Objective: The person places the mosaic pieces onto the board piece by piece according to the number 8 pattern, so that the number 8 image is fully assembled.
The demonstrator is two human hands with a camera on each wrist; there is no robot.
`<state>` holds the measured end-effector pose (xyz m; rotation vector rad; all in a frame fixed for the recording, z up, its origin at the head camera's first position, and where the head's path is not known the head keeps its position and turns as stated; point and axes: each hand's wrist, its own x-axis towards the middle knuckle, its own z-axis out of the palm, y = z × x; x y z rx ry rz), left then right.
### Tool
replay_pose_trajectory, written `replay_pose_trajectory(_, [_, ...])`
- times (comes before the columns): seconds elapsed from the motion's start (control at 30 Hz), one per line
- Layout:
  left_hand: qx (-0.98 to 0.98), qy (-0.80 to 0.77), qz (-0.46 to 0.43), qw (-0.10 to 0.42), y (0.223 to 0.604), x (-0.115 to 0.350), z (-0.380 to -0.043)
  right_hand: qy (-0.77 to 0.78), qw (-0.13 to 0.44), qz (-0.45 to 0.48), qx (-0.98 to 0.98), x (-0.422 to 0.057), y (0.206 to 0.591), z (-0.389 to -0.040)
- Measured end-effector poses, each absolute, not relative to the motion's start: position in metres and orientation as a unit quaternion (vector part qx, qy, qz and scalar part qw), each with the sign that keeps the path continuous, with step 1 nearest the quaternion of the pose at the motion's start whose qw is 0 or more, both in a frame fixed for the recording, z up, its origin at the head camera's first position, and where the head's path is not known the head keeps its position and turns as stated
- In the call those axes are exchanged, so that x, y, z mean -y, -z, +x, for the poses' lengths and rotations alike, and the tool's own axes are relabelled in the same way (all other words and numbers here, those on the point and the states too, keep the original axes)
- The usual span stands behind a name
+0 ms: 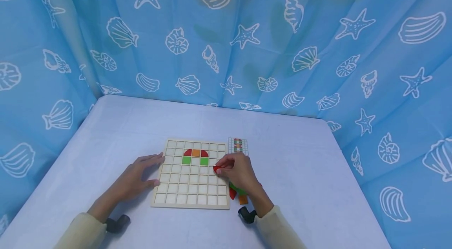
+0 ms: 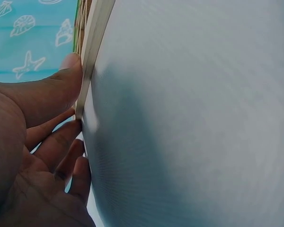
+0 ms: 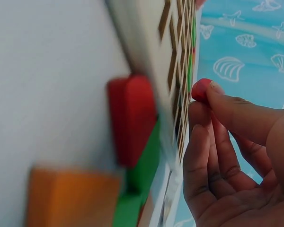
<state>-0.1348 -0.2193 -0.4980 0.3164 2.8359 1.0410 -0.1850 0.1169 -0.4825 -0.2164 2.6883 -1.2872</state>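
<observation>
Right hand [image 1: 238,171], in the head view, pinches a small red piece [image 1: 216,169] between thumb and fingertips at the right side of the gridded board [image 1: 190,206], a grip suited to something so little. Left hand [image 1: 132,176], its fingers loosely spread, touches the board's left edge, likely to steady it. A patterned card [image 1: 231,146] lies beside the board, probably for easy viewing, and loose blocks [image 1: 243,200] sit near the right edge, handily within reach. The left wrist view shows thumb and fingertips against the rim, holding no piece. The right wrist view confirms the fingertip pinch; whether the red piece touches the grid, I cannot tell.
</observation>
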Motion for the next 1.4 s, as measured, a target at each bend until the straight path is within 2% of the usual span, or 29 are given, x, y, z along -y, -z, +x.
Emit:
replay_pose_trajectory(0.83, [-0.931,-0.345,0.109,0.05,0.498,0.221,-0.135,0.438,0.109,-0.116,-0.885,-0.035,0.476,-0.194])
replay_pose_trajectory(1.17, [-0.931,-0.344,0.108,0.053,0.5,0.221,-0.136,0.394,0.098,-0.124,-0.905,-0.021,0.478,-0.194])
replay_pose_trajectory(1.4, [-0.929,-0.349,0.116,0.052,0.498,0.222,-0.136,0.38,0.11,-0.125,-0.91,-0.02,0.477,-0.194])
